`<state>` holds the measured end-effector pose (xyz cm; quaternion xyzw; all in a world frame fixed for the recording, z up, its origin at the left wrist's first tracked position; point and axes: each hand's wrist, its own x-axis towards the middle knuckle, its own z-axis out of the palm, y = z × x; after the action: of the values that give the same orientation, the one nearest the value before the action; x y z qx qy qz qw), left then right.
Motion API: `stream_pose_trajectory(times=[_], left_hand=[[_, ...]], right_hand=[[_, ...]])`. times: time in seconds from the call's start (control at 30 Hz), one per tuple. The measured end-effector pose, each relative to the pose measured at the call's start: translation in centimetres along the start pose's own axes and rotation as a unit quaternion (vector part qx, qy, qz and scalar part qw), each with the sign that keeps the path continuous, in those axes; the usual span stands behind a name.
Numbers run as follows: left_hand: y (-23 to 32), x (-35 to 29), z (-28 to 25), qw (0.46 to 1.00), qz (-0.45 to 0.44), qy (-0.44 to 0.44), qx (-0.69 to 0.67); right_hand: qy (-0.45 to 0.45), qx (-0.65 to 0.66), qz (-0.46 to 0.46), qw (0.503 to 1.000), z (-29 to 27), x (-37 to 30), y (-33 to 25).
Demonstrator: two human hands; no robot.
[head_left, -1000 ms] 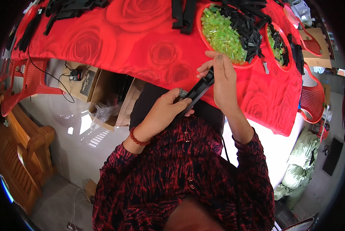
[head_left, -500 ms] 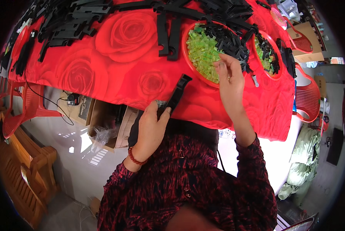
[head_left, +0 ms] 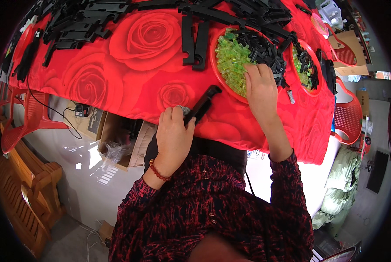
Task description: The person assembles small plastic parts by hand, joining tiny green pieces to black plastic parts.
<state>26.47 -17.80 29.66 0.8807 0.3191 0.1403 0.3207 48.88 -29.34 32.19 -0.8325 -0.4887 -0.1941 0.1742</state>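
Observation:
A long black plastic strip (head_left: 203,104) is gripped in my left hand (head_left: 174,137), its far end raised toward the right over the table's near edge. A small grey speckled thing (head_left: 184,110) shows by the fingertips of that hand. My right hand (head_left: 261,89) is at the near side of a round red tray (head_left: 213,65), its fingers bent and close together among the small parts. Translucent yellow-green pieces (head_left: 231,59) fill the tray's left side and small black pieces (head_left: 265,50) its right. Whatever is between the right fingertips is hidden.
Black strips (head_left: 88,24) lie heaped along the far side of the red rose-print tablecloth (head_left: 145,41). A second red tray (head_left: 319,72) of mixed pieces stands at the right. Red chairs (head_left: 348,111) flank the table; an open cardboard box (head_left: 117,139) is below left.
My right hand has lowered onto the pieces in the tray, its fingers bending inward. The black strip has turned slightly to the right in my left hand. The view has shifted a little.

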Motion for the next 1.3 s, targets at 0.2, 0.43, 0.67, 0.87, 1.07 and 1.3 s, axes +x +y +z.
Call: stream_pose_trajectory(times=[0.2, 0.43, 0.67, 0.87, 1.07, 1.3], left_hand=[[-0.4, 0.4, -0.4, 1.0, 0.001, -0.008, -0.004], [-0.9, 0.0, -0.4, 1.0, 0.005, -0.001, -0.015], [-1.3, -0.6, -0.9, 0.997, 0.02, 0.002, -0.079], [-2.1, -2.9, -1.7, 0.991, 0.119, 0.024, -0.051], [-2.2, -3.1, -1.2, 0.988, 0.153, 0.023, 0.002], [-2.2, -3.0, -1.2, 0.987, 0.157, 0.01, 0.028]], right_hand=[[-0.042, -0.041, -0.058, 0.997, 0.5, 0.4, 0.6], [-0.086, -0.034, -0.019, 0.996, 0.8, 0.7, 0.7], [-0.057, -0.009, -0.028, 0.998, -0.7, 1.1, -0.3], [-0.183, 0.293, 0.058, 0.937, -3.5, 0.5, -5.4], [-0.205, 0.339, 0.015, 0.918, -1.4, -0.6, -6.8], [-0.198, 0.291, -0.07, 0.934, -0.2, -1.1, -7.2]])
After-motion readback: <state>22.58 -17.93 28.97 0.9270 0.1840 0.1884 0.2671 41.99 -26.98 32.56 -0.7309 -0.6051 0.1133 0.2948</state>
